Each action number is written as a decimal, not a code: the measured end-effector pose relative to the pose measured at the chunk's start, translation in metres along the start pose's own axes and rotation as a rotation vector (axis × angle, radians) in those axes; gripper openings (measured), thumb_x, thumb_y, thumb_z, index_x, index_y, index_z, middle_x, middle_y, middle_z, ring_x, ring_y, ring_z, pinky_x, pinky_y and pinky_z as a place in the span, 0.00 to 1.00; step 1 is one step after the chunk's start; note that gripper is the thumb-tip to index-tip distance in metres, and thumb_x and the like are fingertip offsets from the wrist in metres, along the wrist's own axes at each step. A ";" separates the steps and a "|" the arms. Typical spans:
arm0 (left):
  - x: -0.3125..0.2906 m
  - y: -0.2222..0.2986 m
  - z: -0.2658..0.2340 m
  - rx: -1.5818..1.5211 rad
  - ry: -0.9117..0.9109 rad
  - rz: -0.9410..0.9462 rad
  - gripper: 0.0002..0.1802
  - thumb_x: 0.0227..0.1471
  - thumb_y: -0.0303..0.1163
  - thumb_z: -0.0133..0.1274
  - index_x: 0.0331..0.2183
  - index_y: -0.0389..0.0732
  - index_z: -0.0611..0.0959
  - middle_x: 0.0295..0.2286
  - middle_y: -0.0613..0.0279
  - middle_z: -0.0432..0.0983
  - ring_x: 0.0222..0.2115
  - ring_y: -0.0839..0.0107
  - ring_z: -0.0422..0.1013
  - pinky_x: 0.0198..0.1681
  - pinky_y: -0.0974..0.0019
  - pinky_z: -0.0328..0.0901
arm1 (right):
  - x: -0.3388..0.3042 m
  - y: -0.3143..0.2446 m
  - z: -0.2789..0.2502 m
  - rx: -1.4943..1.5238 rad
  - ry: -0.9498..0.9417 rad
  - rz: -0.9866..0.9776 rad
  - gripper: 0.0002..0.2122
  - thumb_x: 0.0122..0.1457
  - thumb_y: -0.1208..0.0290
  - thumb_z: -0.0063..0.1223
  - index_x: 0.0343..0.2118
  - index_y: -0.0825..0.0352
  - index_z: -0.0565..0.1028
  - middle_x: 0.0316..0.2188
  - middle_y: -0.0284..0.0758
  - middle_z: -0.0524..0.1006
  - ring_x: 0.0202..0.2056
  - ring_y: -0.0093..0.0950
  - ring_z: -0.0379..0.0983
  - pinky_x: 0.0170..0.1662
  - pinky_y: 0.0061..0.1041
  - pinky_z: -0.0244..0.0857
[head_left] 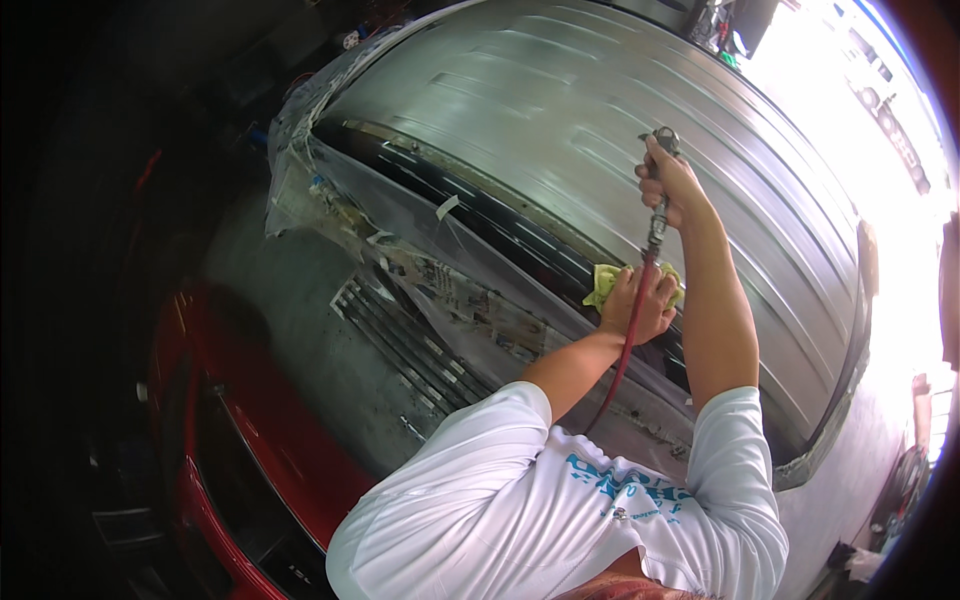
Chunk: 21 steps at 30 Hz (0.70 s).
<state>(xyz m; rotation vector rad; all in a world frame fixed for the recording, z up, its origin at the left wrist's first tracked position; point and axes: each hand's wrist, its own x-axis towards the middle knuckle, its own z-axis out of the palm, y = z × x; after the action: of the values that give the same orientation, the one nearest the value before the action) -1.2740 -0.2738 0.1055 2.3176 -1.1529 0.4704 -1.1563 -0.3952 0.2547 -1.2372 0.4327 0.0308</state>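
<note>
A ribbed, silvery-grey vehicle roof (480, 85) stretches out before me, with a glossy black side strip (470, 195) along its near edge. My left hand (645, 305) presses a yellow-green cloth (603, 284) against that edge, fingers closed over it. Farther out, above the roof, my right hand (672, 185) is wrapped round an air blow gun (667, 139). Its metal coupler joins a red hose (628, 350), which hangs in front of my left hand and down beside my shirt. The gun's trigger is partly hidden by my fingers.
Clear masking film and paper (400, 240) drape the vehicle's side, with a scrap of tape on the film. Long dark bars (400, 340) lie on the floor below. A red car (260, 420) stands at the left. Bright light floods the right side.
</note>
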 end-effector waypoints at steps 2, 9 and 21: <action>-0.001 -0.002 -0.002 0.009 -0.013 -0.012 0.27 0.48 0.49 0.66 0.45 0.47 0.78 0.40 0.58 0.77 0.43 0.59 0.74 0.47 0.52 0.64 | -0.015 -0.005 0.001 0.046 -0.265 0.130 0.17 0.74 0.50 0.54 0.36 0.60 0.68 0.26 0.27 0.70 0.15 0.09 0.55 0.13 0.14 0.49; -0.001 -0.002 0.006 0.058 -0.005 0.014 0.17 0.50 0.45 0.62 0.41 0.49 0.82 0.38 0.61 0.76 0.41 0.62 0.74 0.44 0.53 0.64 | -0.019 0.006 0.035 0.036 -0.134 0.079 0.17 0.74 0.51 0.54 0.37 0.60 0.67 0.27 0.29 0.70 0.15 0.12 0.54 0.13 0.15 0.46; -0.009 -0.004 0.007 -0.013 -0.039 -0.029 0.26 0.50 0.51 0.64 0.47 0.46 0.82 0.40 0.60 0.78 0.49 0.58 0.71 0.53 0.53 0.61 | -0.056 0.017 0.022 -0.214 -0.019 0.115 0.16 0.72 0.54 0.56 0.35 0.61 0.67 0.24 0.30 0.72 0.14 0.14 0.58 0.14 0.20 0.50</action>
<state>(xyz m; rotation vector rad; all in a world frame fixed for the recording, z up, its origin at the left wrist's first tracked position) -1.2756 -0.2702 0.0941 2.3382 -1.1349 0.4078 -1.2056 -0.3573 0.2641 -1.4201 0.4931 0.1916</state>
